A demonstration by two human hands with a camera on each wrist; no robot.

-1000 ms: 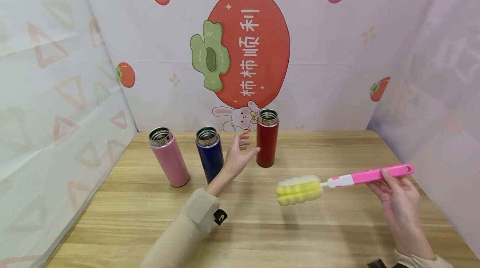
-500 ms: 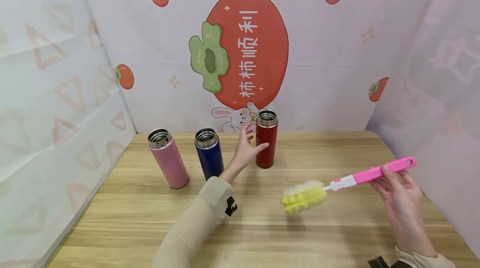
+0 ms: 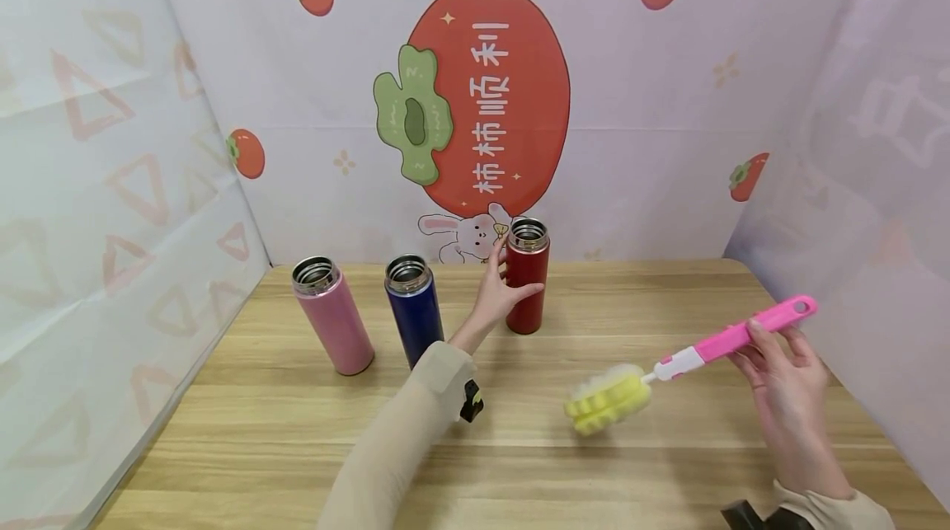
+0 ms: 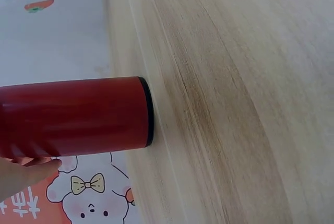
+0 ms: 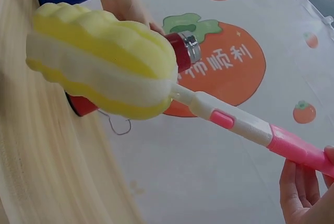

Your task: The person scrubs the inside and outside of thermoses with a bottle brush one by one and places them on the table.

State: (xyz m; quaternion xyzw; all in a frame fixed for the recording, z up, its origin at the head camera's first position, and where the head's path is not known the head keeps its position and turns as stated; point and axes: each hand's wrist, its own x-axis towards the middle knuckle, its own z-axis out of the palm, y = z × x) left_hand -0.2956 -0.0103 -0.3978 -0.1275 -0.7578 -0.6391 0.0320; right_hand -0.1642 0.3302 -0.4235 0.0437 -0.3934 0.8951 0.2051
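An uncapped red vacuum flask stands upright at the back of the wooden table. My left hand is right at its left side, the thumb stretched across its front and the other fingers spread by its left edge. In the left wrist view, fingertips show close under the red flask. My right hand pinches the pink handle of a bottle brush over the right side of the table. Its yellow and white sponge head points left and down, hiding part of the red flask in the right wrist view.
A blue flask and a pink flask, both uncapped, stand upright to the left; my left forearm passes in front of the blue one's base. Printed cloth walls rise behind and on both sides of the wooden table.
My left hand has moved right, from the gap between the blue and red flasks to the red one. The brush has tilted, its handle end rising and its sponge head dropping slightly rightward.
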